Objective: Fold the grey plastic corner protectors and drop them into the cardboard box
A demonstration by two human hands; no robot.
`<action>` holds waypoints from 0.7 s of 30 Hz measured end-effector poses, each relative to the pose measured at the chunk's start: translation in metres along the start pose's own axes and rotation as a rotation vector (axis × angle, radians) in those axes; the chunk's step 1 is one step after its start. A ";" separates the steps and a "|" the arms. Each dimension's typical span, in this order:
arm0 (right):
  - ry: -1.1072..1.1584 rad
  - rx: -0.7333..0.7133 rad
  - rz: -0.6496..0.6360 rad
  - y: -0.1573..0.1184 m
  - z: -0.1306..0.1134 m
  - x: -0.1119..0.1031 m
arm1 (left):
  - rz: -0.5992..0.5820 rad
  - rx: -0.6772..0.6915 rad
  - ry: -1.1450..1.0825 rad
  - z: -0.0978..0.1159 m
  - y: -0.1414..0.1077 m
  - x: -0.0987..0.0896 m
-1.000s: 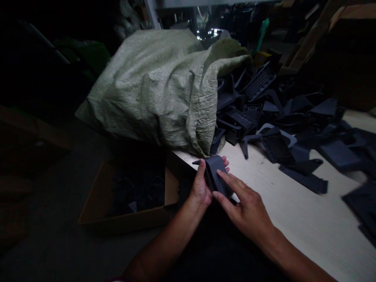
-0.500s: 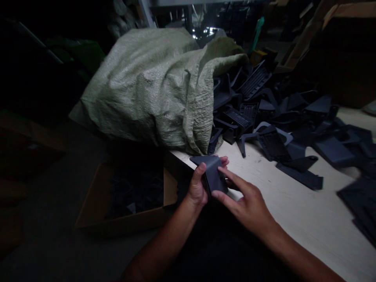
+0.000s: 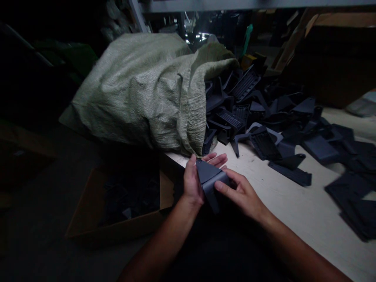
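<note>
Plastic part point(image 3: 209, 184) held over the table point(image 3: 305, 219) edge, left hand point(image 3: 193, 182) closed around it, right hand point(image 3: 242, 192) pinching its right side. Long axis slants down toward the body. Cardboard box point(image 3: 114, 231) lower left; woven sack point(image 3: 141, 94) and dark parts point(image 3: 252, 133) beyond.

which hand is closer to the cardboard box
Left. The left hand is just right of the cardboard box, the right hand farther off above the white table, both holding a dark plastic part.
</note>
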State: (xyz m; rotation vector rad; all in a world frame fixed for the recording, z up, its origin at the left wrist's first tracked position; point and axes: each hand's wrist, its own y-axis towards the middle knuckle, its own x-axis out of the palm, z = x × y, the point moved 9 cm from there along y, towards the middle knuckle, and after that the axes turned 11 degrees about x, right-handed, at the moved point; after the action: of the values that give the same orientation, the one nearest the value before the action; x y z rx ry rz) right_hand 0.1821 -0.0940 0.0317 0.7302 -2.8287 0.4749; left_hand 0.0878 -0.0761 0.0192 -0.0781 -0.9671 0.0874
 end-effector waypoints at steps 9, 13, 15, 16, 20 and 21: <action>-0.152 -0.215 0.214 -0.016 -0.017 0.001 | 0.238 0.083 0.138 0.013 -0.006 0.000; -0.181 -0.114 0.136 -0.014 -0.017 -0.004 | 0.150 0.152 0.390 0.024 0.003 -0.005; -0.209 -0.027 0.108 -0.013 -0.013 -0.010 | 0.028 0.268 0.705 0.043 0.008 -0.003; -0.222 0.020 0.095 -0.013 -0.009 -0.013 | -0.051 0.344 0.879 0.053 0.009 0.002; -0.293 0.085 0.042 -0.011 -0.005 -0.015 | -0.536 0.332 1.352 0.050 0.004 0.030; -0.320 0.060 0.033 -0.011 -0.008 -0.014 | -0.645 0.248 1.389 0.043 0.002 0.033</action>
State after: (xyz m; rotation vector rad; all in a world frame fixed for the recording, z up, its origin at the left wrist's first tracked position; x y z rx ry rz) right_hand 0.2006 -0.0940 0.0385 0.8400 -3.1386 0.4898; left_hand 0.0712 -0.0691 0.0706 0.3697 0.4416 -0.4057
